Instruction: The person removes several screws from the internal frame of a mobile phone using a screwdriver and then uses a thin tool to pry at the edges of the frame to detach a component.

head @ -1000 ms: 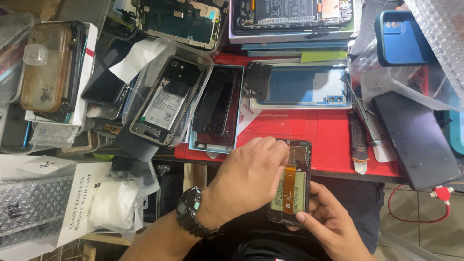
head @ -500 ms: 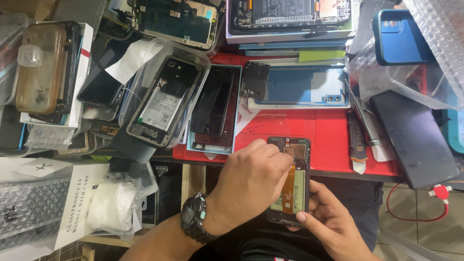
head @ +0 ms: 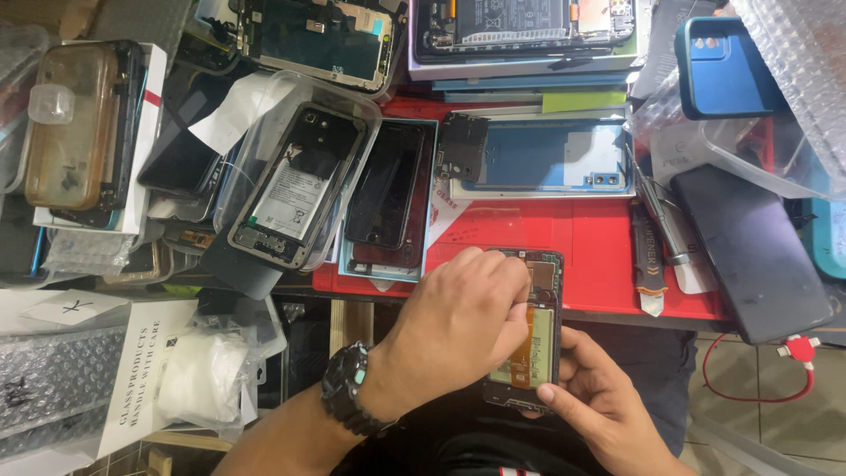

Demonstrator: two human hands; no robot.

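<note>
Head view | right hand grips opened phone from below | left hand pinches on its upper part

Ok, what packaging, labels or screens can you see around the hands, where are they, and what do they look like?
White card sign: lower left, black print, tall rectangle.
Clear plastic tray: upper left of centre, holding an opened phone with a white battery label.
Dark phone screen: on the red mat, black rectangle.
Opened phone: gripped by the right hand, left hand on top.
</note>
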